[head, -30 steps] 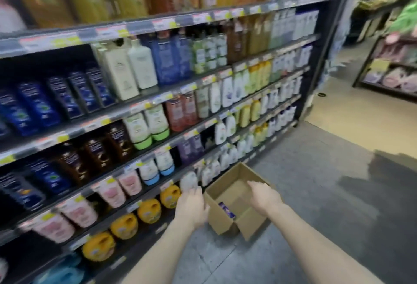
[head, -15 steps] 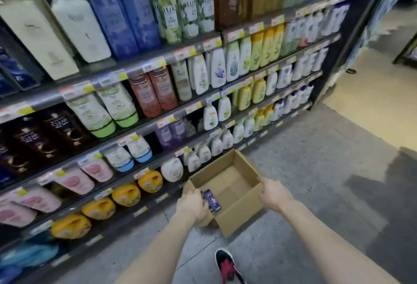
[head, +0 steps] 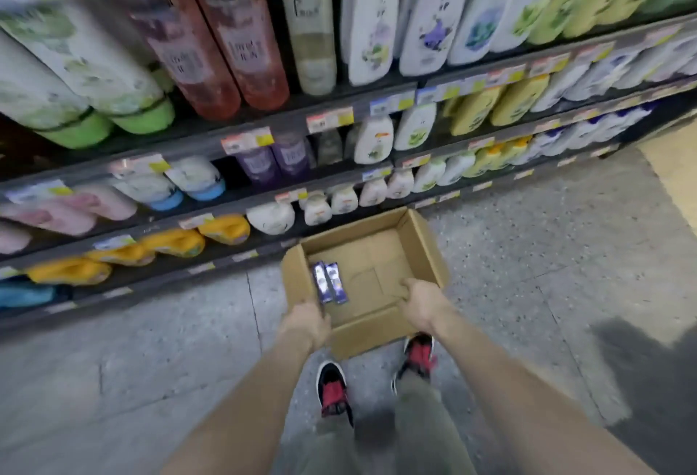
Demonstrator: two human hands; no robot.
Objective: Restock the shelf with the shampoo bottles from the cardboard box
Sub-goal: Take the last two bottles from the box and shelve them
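Observation:
An open cardboard box (head: pixel 422 248) stands on the floor before the shelves. Two small purple shampoo bottles (head: pixel 330 282) lie side by side inside it against the left wall. My left hand (head: pixel 307 323) grips the box's near left corner. My right hand (head: pixel 424 299) holds the near right rim with fingers curled inside. The shelf (head: pixel 339 124) rises behind the box, its tiers filled with bottles.
Purple bottles (head: pixel 275 159) stand on a middle tier next to a dark gap. Yellow, white and pink bottles fill the lower tiers. My two red and black shoes (head: pixel 332 388) stand just behind the box. Grey concrete floor (head: pixel 528 267) stretches to the right.
My view has tilted down and drawn closer to the box. Both hands went from reaching toward the box to gripping its near edges. A second bottle now shows inside it.

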